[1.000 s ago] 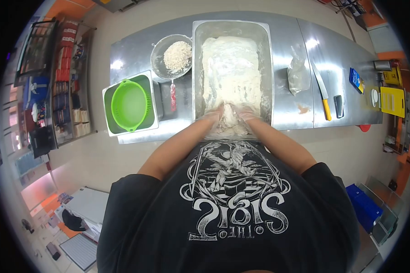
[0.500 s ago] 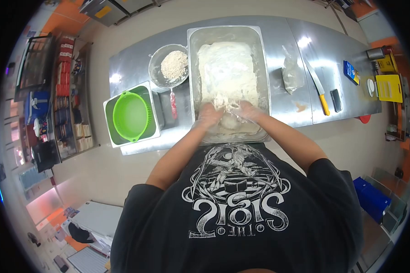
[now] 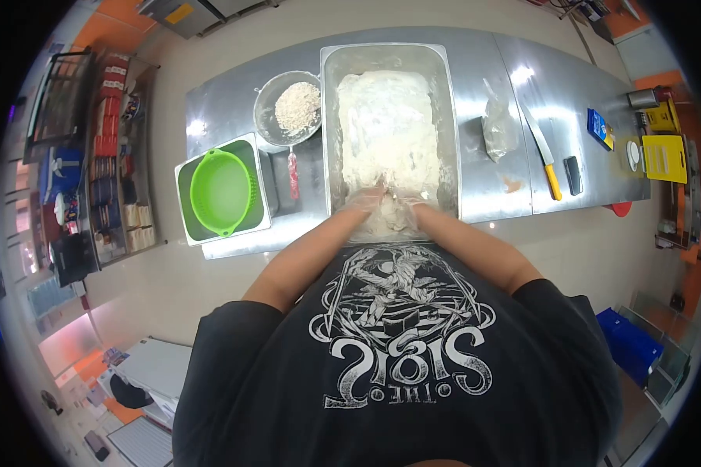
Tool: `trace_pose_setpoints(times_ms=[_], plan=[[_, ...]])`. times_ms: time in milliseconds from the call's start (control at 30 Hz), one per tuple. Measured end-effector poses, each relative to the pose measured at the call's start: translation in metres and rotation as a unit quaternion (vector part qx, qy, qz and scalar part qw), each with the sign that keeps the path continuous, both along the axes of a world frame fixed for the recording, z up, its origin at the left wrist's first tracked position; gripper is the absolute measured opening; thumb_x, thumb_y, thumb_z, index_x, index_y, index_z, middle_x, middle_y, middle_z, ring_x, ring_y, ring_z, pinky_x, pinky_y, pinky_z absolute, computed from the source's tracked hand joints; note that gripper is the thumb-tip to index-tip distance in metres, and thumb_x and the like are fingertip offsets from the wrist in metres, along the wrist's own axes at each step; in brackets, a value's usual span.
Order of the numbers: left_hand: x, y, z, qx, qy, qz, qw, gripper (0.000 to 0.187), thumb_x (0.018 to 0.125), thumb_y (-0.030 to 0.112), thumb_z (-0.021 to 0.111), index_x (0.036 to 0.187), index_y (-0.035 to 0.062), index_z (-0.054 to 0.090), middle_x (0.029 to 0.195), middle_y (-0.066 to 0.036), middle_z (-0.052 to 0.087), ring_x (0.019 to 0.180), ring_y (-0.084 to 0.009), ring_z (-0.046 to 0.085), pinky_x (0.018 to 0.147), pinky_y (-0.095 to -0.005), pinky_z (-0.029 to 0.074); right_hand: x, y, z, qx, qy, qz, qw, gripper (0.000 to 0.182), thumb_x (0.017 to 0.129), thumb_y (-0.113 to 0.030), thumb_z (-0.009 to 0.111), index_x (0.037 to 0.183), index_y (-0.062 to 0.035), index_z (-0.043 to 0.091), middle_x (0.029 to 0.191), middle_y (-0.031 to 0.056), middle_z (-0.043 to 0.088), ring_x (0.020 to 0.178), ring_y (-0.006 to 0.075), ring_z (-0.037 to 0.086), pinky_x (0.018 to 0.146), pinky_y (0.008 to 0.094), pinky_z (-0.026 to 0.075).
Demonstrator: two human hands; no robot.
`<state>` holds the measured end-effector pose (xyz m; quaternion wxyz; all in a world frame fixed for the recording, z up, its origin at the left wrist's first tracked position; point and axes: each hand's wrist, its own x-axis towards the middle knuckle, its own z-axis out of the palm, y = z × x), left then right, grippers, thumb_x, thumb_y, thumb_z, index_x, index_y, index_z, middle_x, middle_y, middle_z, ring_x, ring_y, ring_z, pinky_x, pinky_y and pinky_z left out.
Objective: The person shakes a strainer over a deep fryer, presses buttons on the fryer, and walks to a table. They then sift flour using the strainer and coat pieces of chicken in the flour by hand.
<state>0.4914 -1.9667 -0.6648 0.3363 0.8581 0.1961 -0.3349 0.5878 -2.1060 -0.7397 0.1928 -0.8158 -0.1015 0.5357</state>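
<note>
A deep metal tray [image 3: 450, 101] stands on the steel table with a large slab of pale, floury dough [image 3: 385, 117] in it. Both my hands are inside the tray at its near end, whitened as if by flour or thin gloves. My left hand [image 3: 365, 202] is at the left of the dough's near edge, and my right hand [image 3: 407, 204] is at the right, a short gap between them. Their fingers sink into or behind the dough, so their shape is hidden. A looser lump of dough [image 3: 387, 222] lies between my wrists.
Left of the tray are a sieve [image 3: 265, 109] with coarse flour and a green basket [image 3: 249, 167] in a metal container [image 3: 185, 183]. On the right lie a plastic bag [image 3: 500, 128], a knife [image 3: 539, 140], a phone [image 3: 573, 176] and a blue box [image 3: 600, 128].
Both hands have moved slightly toward my body and closer together. The stringy dough that was raised between them now lies lower.
</note>
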Motion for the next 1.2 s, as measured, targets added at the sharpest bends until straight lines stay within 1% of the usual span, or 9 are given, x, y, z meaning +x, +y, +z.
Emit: trace_pose_setpoints(times_ms=[200,333,433,667,767,900,1000,1100,1200], plan=[[0.027,-0.015,0.023,-0.104,0.075,0.274,0.953,0.063,0.106,0.042,0.015,0.152,0.0009,0.027,0.135,-0.032,0.052,0.127,-0.0414,0.053,0.112,-0.0457,0.037,0.003,0.005,0.024,0.019,-0.054,-0.073,0.996,0.065,0.089,-0.057,0.061,0.112,0.0044,0.067,0.107,0.0235,0.069,0.101,0.0339,0.065,0.089,0.0428,0.051],[0.045,-0.008,0.045,-0.056,0.055,0.161,0.984,0.062,0.106,0.041,0.015,0.153,0.001,0.025,0.136,-0.033,0.052,0.126,-0.0418,0.053,0.112,-0.0456,0.036,0.055,0.003,0.154,0.021,-0.026,-0.044,0.998,0.069,0.083,-0.056,0.07,0.117,0.0037,0.065,0.108,0.0248,0.068,0.102,0.0348,0.065,0.09,0.0422,0.051],[0.031,0.007,0.058,-0.045,0.013,0.117,0.992,0.063,0.105,0.041,0.018,0.15,-0.0011,0.028,0.135,-0.033,0.052,0.125,-0.042,0.054,0.112,-0.0452,0.037,0.069,0.013,0.147,0.053,-0.228,0.028,0.972,0.072,0.082,-0.055,0.072,0.121,0.0043,0.062,0.108,0.0257,0.069,0.104,0.0361,0.065,0.09,0.0425,0.051],[-0.003,0.026,0.124,-0.009,0.071,0.069,0.995,0.072,0.099,0.053,0.044,0.127,-0.0128,0.054,0.117,-0.033,0.062,0.119,-0.0403,0.057,0.107,-0.0436,0.039,0.101,0.059,0.183,0.115,-0.149,0.073,0.979,0.058,0.094,-0.048,0.057,0.124,0.0017,0.062,0.11,0.026,0.069,0.102,0.0402,0.067,0.092,0.0418,0.051],[0.0,0.025,0.125,0.054,-0.026,0.105,0.993,0.071,0.097,0.051,0.049,0.128,-0.013,0.053,0.109,-0.032,0.065,0.116,-0.0402,0.058,0.101,-0.0461,0.042,0.095,0.077,0.022,0.357,-0.279,0.143,0.88,0.049,0.098,-0.04,0.052,0.125,-0.0004,0.061,0.118,0.0259,0.066,0.108,0.0405,0.063,0.098,0.0429,0.048],[0.022,0.032,0.095,0.055,-0.204,0.24,0.947,0.062,0.097,0.046,0.049,0.126,-0.008,0.058,0.113,-0.032,0.064,0.111,-0.0409,0.061,0.097,-0.0454,0.046,0.041,0.057,0.067,0.301,-0.142,0.297,0.895,0.05,0.091,-0.023,0.06,0.133,0.002,0.054,0.132,0.0272,0.057,0.124,0.0396,0.054,0.108,0.044,0.041],[0.031,0.043,0.046,0.166,-0.172,-0.064,0.969,0.064,0.098,0.05,0.045,0.135,-0.0012,0.054,0.118,-0.032,0.062,0.116,-0.0408,0.059,0.101,-0.0455,0.045,0.034,0.028,0.114,0.279,-0.044,0.352,0.892,0.051,0.089,-0.02,0.061,0.135,-0.0009,0.053,0.13,0.0258,0.059,0.118,0.0377,0.059,0.106,0.0401,0.043],[0.03,0.028,0.057,0.118,-0.019,-0.124,0.985,0.071,0.098,0.057,0.04,0.136,-0.0013,0.054,0.116,-0.028,0.064,0.113,-0.0405,0.061,0.104,-0.0459,0.043,0.056,0.022,0.154,0.196,0.117,0.114,0.967,0.048,0.09,-0.021,0.062,0.133,-0.0017,0.056,0.122,0.0218,0.066,0.111,0.0337,0.064,0.1,0.0383,0.049],[0.025,0.015,0.045,0.058,0.109,0.01,0.992,0.073,0.098,0.06,0.034,0.137,0.0013,0.054,0.129,-0.025,0.06,0.119,-0.037,0.06,0.105,-0.0455,0.042,0.076,0.013,0.119,0.093,-0.037,0.12,0.988,0.042,0.091,-0.024,0.06,0.127,-0.0015,0.059,0.118,0.021,0.067,0.108,0.0327,0.065,0.097,0.0381,0.049]])
